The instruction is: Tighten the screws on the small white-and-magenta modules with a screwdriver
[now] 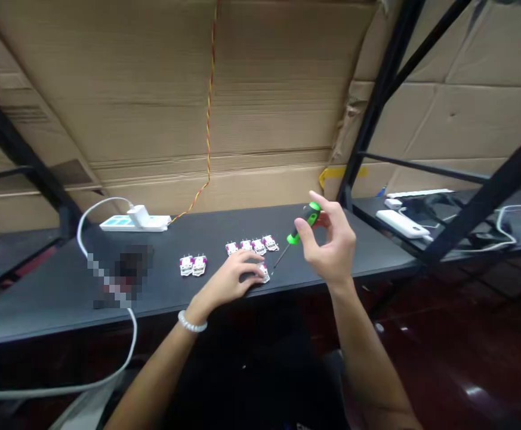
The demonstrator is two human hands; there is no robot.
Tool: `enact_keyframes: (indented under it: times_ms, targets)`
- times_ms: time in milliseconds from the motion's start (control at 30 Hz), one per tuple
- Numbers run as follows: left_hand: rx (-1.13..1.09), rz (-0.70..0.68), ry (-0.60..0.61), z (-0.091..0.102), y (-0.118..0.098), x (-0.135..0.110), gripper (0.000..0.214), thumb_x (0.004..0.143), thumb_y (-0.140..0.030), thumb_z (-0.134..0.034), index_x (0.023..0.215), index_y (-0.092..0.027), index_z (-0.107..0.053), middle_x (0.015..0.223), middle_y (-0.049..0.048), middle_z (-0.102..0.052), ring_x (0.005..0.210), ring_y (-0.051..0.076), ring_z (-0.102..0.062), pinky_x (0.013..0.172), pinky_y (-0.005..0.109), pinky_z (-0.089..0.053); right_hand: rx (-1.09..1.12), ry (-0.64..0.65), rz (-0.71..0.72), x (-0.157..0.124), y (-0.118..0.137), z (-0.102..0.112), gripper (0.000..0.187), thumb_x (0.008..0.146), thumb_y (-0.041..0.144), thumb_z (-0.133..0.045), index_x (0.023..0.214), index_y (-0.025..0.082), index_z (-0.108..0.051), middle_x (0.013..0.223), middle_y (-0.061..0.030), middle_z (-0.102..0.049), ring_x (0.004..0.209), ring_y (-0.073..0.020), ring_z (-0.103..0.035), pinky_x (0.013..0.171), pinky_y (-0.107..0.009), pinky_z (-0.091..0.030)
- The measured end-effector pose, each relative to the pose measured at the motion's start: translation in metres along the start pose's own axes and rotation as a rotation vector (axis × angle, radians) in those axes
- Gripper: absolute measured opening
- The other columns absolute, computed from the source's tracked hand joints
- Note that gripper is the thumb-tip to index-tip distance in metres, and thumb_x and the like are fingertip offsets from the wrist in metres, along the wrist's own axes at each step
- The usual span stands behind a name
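We pinch the handle of a slim screwdriver (293, 239) between the thumb and forefinger of our right hand (329, 242), the other fingers curled loosely behind. Its stubby grip is black with bright green bands at both ends, and its thin, straight metal shaft slants down to the left, the tip near a small white module (265, 274). Our left hand (237, 276) bends low over the tabletop (287, 224), thumb and forefinger curved into a ring and closing on that module at the front edge; we cannot tell exactly where each fingertip presses. A pale beaded bracelet (193, 323) circles our left wrist.

Just beyond our left fingers, a row of four modules (258, 246) stands on the matte, dark grey surface, boxy white shapes with purple sides and thin prongs. To their left, a matching pair (193, 266) sits side by side.

Farther back we see a smooth white power strip (119, 223) with a blocky plug (139, 216). A twisted red-and-yellow wire (209, 107) hangs against creased brown cardboard (287, 89), framed by straight black bars (372, 113).
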State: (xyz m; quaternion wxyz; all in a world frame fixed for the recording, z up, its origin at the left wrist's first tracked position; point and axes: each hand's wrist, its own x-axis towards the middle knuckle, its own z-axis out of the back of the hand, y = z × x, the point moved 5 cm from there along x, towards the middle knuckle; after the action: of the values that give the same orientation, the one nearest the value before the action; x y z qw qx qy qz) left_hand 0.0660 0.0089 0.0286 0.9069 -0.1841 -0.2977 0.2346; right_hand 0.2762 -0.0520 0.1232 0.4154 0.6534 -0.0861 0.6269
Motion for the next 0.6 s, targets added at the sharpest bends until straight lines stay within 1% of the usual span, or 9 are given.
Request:
enact_keyframes:
  times_ms: [67,200,367,500,600]
  targets:
    - [-0.013,-0.017,0.003,0.0,-0.001,0.001,0.018,0.103,-0.026,-0.066,0.093,-0.024,-0.081,0.123,0.0085,-0.074,0.122,0.026,-0.066,0.112,0.046,-0.051,-0.002,-0.015,-0.004,0.002,-0.004,0.005,0.047,0.096,0.034,-0.072,0.142,0.026,-0.065,0.106,-0.0067,-0.068,0.085,-0.0228,-0.064,0.078,-0.042,-0.06]
    - [-0.003,-0.022,-0.003,0.003,-0.005,0.002,0.02,0.103,-0.025,-0.064,0.091,-0.023,-0.08,0.119,0.0086,-0.075,0.118,0.025,-0.067,0.11,0.045,-0.053,-0.001,-0.052,-0.007,0.004,-0.009,0.012,0.047,0.096,0.036,-0.072,0.142,0.026,-0.066,0.106,-0.0071,-0.068,0.084,-0.0229,-0.064,0.078,-0.043,-0.06]
    - [-0.017,0.06,-0.033,0.007,-0.008,0.003,0.018,0.101,-0.026,-0.065,0.09,-0.022,-0.079,0.116,0.0082,-0.076,0.113,0.025,-0.069,0.108,0.044,-0.054,0.001,-0.086,-0.007,0.007,-0.012,0.02,0.047,0.096,0.035,-0.072,0.141,0.025,-0.066,0.106,-0.0076,-0.068,0.083,-0.0223,-0.064,0.076,-0.043,-0.061]
    - [-0.035,0.121,-0.103,0.002,-0.012,0.012,0.016,0.097,-0.025,-0.066,0.087,-0.022,-0.078,0.111,0.008,-0.077,0.107,0.026,-0.07,0.105,0.045,-0.056,-0.003,-0.117,-0.016,0.01,-0.014,0.027,0.045,0.096,0.035,-0.071,0.14,0.025,-0.067,0.107,-0.0076,-0.068,0.084,-0.0221,-0.065,0.074,-0.041,-0.061]
    - [0.046,0.13,-0.131,-0.007,-0.017,0.024,0.014,0.092,-0.021,-0.066,0.082,-0.022,-0.076,0.106,0.0074,-0.077,0.105,0.027,-0.069,0.104,0.048,-0.055,-0.013,-0.134,-0.016,0.012,-0.015,0.031,0.044,0.097,0.035,-0.072,0.139,0.025,-0.067,0.107,-0.0077,-0.069,0.085,-0.0221,-0.065,0.074,-0.041,-0.061]
